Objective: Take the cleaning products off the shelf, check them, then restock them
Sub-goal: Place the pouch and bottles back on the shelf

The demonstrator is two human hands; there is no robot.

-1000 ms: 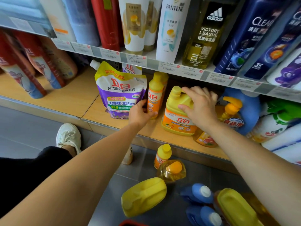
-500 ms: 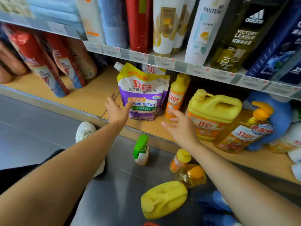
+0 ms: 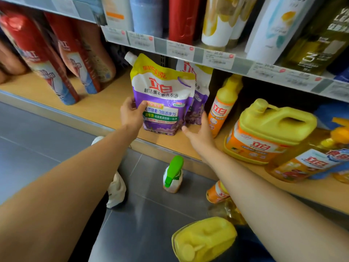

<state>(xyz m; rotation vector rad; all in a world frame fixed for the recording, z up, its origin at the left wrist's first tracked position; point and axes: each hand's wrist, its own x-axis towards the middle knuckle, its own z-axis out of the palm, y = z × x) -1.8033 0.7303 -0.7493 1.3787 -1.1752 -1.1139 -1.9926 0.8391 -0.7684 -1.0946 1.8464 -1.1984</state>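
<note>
A purple, white and yellow detergent pouch stands upright on the wooden bottom shelf, with a second pouch behind it. My left hand grips the front pouch's left edge, thumb across its face. My right hand is open, its straight fingers against the pouch's lower right corner. To the right stand a slim yellow-orange bottle, a big yellow jug and a pump bottle.
On the grey floor stand a green-topped spray bottle and a small orange bottle; a yellow jug lies on its side. My white shoe is by the shelf base. Red bottles lean at left. Shampoo bottles fill the upper shelf.
Both hands moved forward to the front pouch: the left now grips its left edge, the right reached its lower right corner. The view shifted left and closer.
</note>
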